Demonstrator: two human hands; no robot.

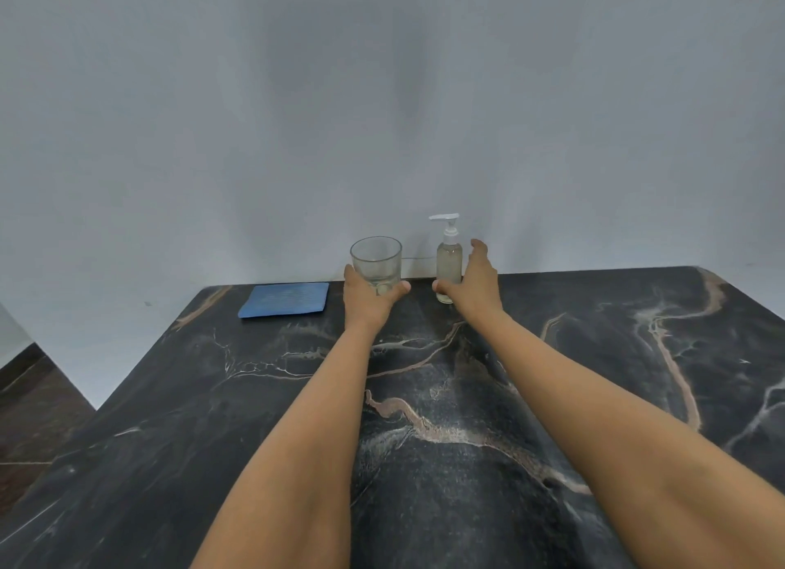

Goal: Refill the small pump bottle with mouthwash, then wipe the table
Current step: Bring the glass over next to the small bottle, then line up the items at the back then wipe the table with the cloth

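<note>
The person's left hand point(368, 303) grips a clear, straight-sided drinking glass point(376, 260) low down, with the thumb curled across its front and the fingers behind it. The glass stands upright at the far edge of the dark marble-veined worktop point(552, 398), close to the grey wall point(382, 101). There may be a little clear liquid in its bottom, but I can't be sure.

Just to the right of the glass, and not touching it, stands the small clear plastic pump bottle with a white pump head point(449, 265). It is upright, so its long axis runs straight up, and the spout of the pump points left, out over the gap towards the glass. Its body looks pale and cloudy for most of its height.

The right hand point(478, 282) is the nearer one to the bottle, and it is spread open around it. The thumb tip rests at the bottle's lower left, and the fingers stand fairly straight along its right side. I can't tell whether those fingers touch the plastic. The bottle sits in the fork of that hand, so a grasp looks to need only a squeeze inward. I'd guess the pump then has to be unscrewed along that vertical axis.

A folded blue ribbed cloth point(284, 300) lies flat to the left of the glass, a little apart from it.
</note>
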